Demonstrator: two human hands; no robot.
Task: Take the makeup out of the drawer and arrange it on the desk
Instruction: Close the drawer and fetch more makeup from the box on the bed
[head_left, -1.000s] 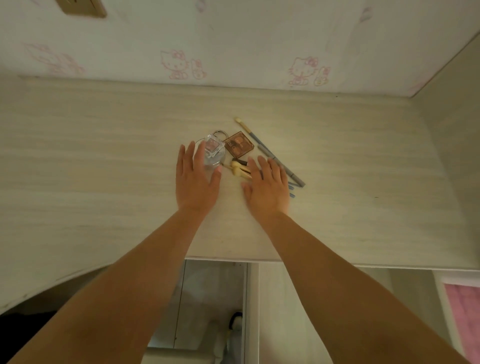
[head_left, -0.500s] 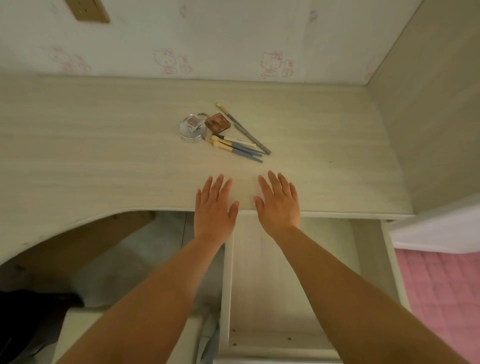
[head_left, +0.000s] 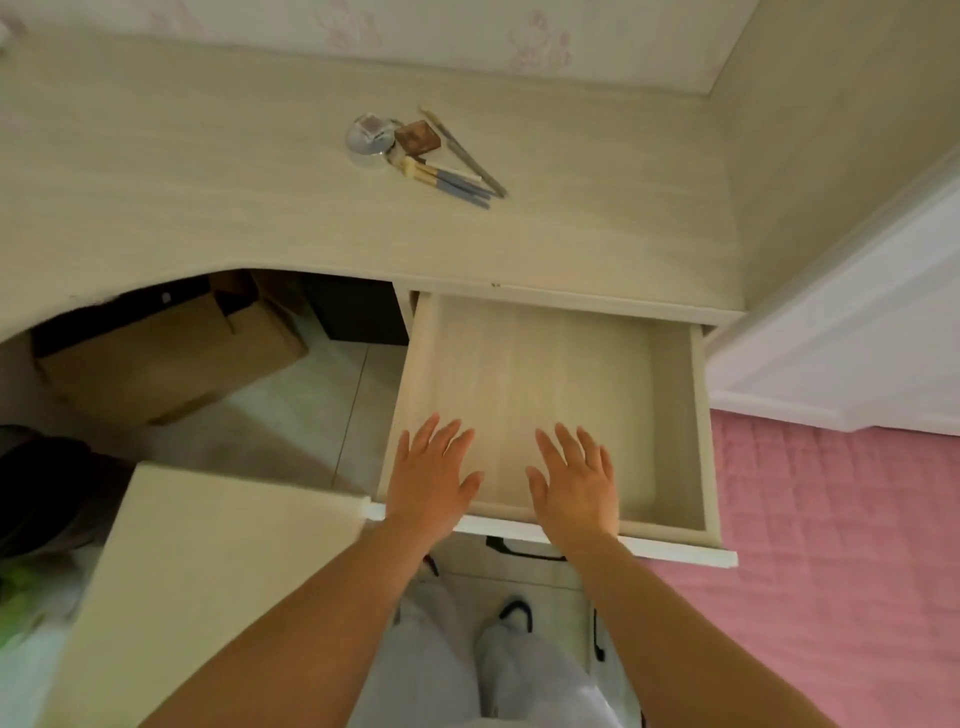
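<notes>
The makeup lies in a small cluster far back on the pale wooden desk (head_left: 156, 197): a round clear compact (head_left: 368, 141), a brown square palette (head_left: 417, 138) and several brushes and pencils (head_left: 457, 174). The drawer (head_left: 696, 415) below the desk's right part is pulled out, and its visible floor is bare. My left hand (head_left: 434, 480) and my right hand (head_left: 576, 486) hover flat, fingers spread, over the drawer's front part, holding nothing.
A cardboard box (head_left: 171, 353) sits on the tiled floor under the desk. A pale stool or box top (head_left: 208, 582) stands at the lower left. A pink quilted bed (head_left: 841, 545) and white frame (head_left: 857, 332) lie to the right.
Both hands have drawn back from the makeup on the desk, over the desk's front edge, to above the open drawer. The view has tilted down.
</notes>
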